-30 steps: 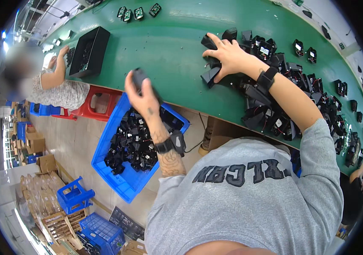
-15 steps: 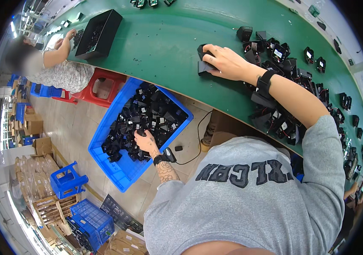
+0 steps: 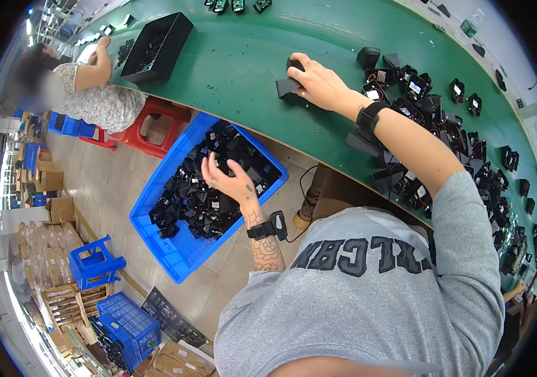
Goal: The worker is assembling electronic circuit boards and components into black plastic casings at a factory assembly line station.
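My right hand (image 3: 320, 81) is closed around a black plastic housing (image 3: 286, 87) on the green table; the palm and fingers hide part of it. Over a blue bin (image 3: 188, 267), my left hand (image 3: 230, 182) hangs with its fingers apart and nothing in them. Inside that bin lie many black housings (image 3: 218, 204) with small white labels, heaped together. To the right of my right hand, a pile of similar housings (image 3: 428, 103), some showing red wires, spreads along the green table (image 3: 237, 69).
A black open box (image 3: 161, 53) of small dark parts stands at the table's far left, where a person (image 3: 92, 94) works by a red stool (image 3: 149, 129). Green circuit boards (image 3: 237, 5) lie at the far edge. A blue stool (image 3: 95, 261) and blue crates (image 3: 129, 320) stand lower left.
My left hand has lifted off the heap in the bin, and its fingers have spread. My right hand has shifted a little left and away from me along the table with the black housing.
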A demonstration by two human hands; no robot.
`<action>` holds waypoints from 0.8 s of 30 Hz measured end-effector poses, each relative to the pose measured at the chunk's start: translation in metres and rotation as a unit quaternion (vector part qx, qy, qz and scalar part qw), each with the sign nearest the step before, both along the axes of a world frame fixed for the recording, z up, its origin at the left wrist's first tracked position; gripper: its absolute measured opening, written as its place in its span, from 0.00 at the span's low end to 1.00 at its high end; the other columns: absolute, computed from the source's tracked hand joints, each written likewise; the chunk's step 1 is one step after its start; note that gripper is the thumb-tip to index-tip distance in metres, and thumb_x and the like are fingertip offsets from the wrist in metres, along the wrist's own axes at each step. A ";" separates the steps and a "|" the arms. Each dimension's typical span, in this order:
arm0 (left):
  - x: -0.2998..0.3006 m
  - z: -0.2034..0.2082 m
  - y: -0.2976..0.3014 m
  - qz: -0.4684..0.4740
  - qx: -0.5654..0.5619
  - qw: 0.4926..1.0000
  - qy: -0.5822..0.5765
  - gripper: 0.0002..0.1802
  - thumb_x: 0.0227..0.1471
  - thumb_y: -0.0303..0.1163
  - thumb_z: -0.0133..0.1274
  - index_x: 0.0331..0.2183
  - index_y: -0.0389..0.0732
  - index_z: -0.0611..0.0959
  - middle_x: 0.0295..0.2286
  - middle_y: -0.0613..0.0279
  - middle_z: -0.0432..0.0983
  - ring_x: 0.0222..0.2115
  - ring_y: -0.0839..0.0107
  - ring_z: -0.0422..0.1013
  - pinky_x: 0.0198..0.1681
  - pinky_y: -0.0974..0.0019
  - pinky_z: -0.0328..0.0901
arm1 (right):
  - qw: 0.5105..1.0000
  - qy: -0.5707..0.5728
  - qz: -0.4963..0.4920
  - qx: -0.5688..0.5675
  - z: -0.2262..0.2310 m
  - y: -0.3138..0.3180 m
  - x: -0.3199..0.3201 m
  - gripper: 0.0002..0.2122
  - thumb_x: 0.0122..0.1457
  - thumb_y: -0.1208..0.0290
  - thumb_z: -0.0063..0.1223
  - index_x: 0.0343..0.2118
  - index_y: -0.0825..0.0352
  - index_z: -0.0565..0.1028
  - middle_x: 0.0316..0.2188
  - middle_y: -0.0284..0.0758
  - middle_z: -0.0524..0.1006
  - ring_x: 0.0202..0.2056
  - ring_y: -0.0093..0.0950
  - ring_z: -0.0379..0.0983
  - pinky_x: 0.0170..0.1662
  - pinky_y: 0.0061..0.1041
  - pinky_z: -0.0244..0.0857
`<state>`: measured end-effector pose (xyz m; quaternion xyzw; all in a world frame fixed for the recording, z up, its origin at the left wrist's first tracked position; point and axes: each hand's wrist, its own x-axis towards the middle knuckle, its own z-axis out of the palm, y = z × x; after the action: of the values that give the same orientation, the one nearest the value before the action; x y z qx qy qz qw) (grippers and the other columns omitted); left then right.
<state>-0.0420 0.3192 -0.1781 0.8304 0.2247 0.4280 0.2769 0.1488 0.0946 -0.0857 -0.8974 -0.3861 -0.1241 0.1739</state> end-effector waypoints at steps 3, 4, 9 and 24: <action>0.007 0.014 -0.018 -0.063 0.002 0.997 -0.042 0.22 0.52 0.25 0.51 0.51 0.35 0.73 0.52 0.47 0.63 0.54 0.52 0.61 0.58 0.54 0.56 | 0.999 -0.007 -0.035 0.021 -0.004 0.006 0.003 0.18 0.51 0.69 0.62 0.44 0.65 0.69 0.52 0.42 0.63 0.45 0.43 0.70 0.46 0.37 0.70; 0.007 0.013 -0.021 -0.081 0.002 0.996 -0.045 0.22 0.52 0.24 0.51 0.50 0.34 0.74 0.51 0.47 0.65 0.54 0.52 0.62 0.58 0.54 0.57 | 0.998 -0.007 -0.046 0.032 -0.005 0.007 0.004 0.18 0.51 0.68 0.62 0.43 0.65 0.70 0.52 0.42 0.63 0.45 0.42 0.70 0.46 0.37 0.70; 0.010 0.016 -0.036 -0.111 0.017 0.992 -0.057 0.18 0.53 0.21 0.49 0.48 0.34 0.75 0.47 0.50 0.70 0.47 0.56 0.68 0.51 0.58 0.64 | 0.998 -0.029 -0.045 0.025 -0.005 0.006 0.007 0.21 0.48 0.71 0.63 0.45 0.65 0.70 0.48 0.41 0.66 0.45 0.40 0.72 0.43 0.35 0.73; 0.165 0.072 -0.036 -0.476 0.038 0.872 0.111 0.29 0.44 0.28 0.61 0.51 0.50 0.76 0.49 0.60 0.72 0.45 0.52 0.71 0.47 0.57 0.68 | 0.992 -0.007 0.100 0.081 0.010 -0.015 0.013 0.26 0.44 0.84 0.57 0.49 0.62 0.65 0.46 0.39 0.70 0.40 0.48 0.73 0.40 0.41 0.71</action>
<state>0.1227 0.2836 -0.1064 0.8887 -0.1845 0.1580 0.3888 0.1616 0.0794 -0.0762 -0.8364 -0.4640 -0.1427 0.2546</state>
